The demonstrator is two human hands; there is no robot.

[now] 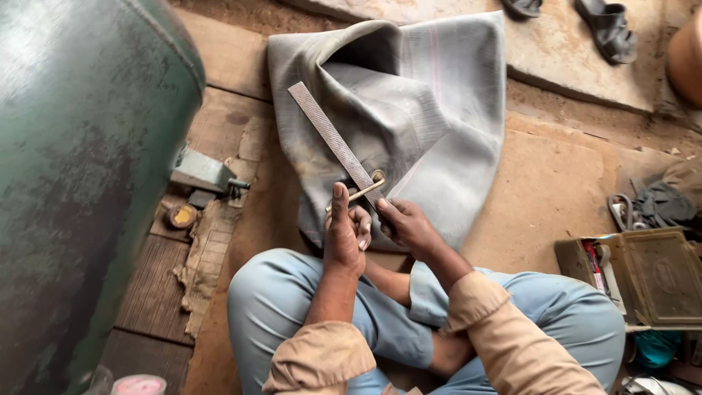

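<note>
two hands working a flat file over a small metal fitting on a grey rubber tube

nearest, the person sits cross-legged in blue trousers on the floor [541, 190]; the left hand [345, 238] has its fingers curled shut around a small brass-coloured valve stem [363, 192], thumb pointing straight up, while the right hand [409, 228] grips the near end of a long flat metal file [333, 139], fingers closed on it. the file slants up and left, lying across the stem's ring end and over the folded grey rubber inner tube [431, 110] just beyond the hands. left stands a big green tank [80, 168]; right, an open toolbox [651, 274]; farthest off, dark sandals [607, 29].
</note>
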